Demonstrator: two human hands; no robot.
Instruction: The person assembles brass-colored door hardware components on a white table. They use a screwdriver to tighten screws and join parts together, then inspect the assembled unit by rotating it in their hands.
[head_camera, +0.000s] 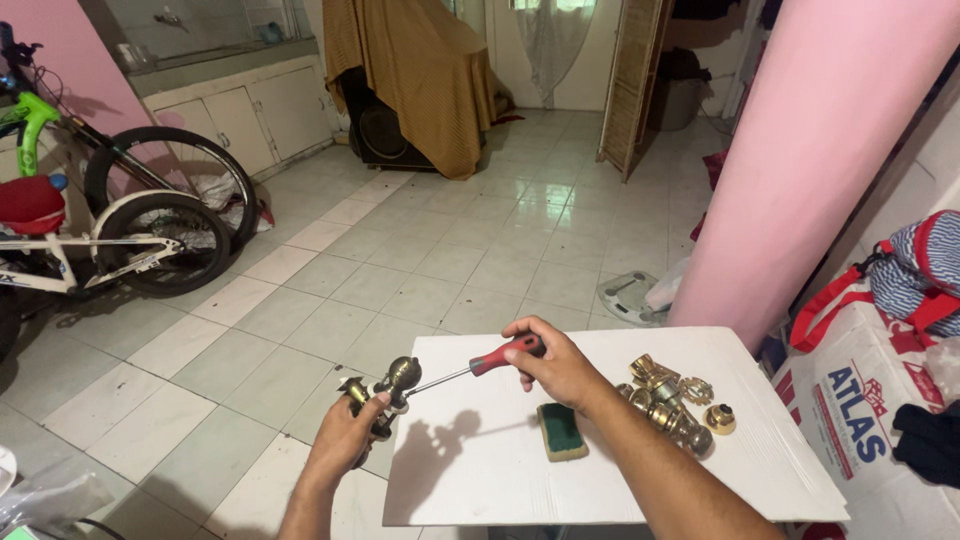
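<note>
From the head view, your left hand (345, 432) is closed around a tarnished brass fitting (385, 390), which you hold just off the left edge of the white board (480, 470), out over the floor. Your right hand (555, 365) is wrapped tight round the red-and-black handle of a screwdriver (470, 370), above the board near its far edge; the shaft runs left and its tip meets the rounded knob of the fitting. You look to be partway through working a screw on that fitting, loosening or tightening I cannot tell. The next move calls for the tip to stay seated and in line with the screw while your left hand keeps the piece from turning; a slip would send the blade toward your left fingers.

On the board, a green and yellow sponge (561, 431) lies near the middle, just beside your right forearm. A heap of brass parts (668, 398) sits toward the right edge, with a small round brass cup (719, 418) at its right side.

The board is set low over a floor of pale tiles (400, 260). Two bicycles (140, 230) lean at the left by a pink wall, near white cabinets (240, 120). A mustard cloth (420, 70) drapes over something at the far end. A pink pillar (810, 170) rises on the right, with a white sack (860, 410) and a striped bag (915, 270) beside the board's right edge, and a bathroom scale (625, 295) on the floor beyond the far edge.
</note>
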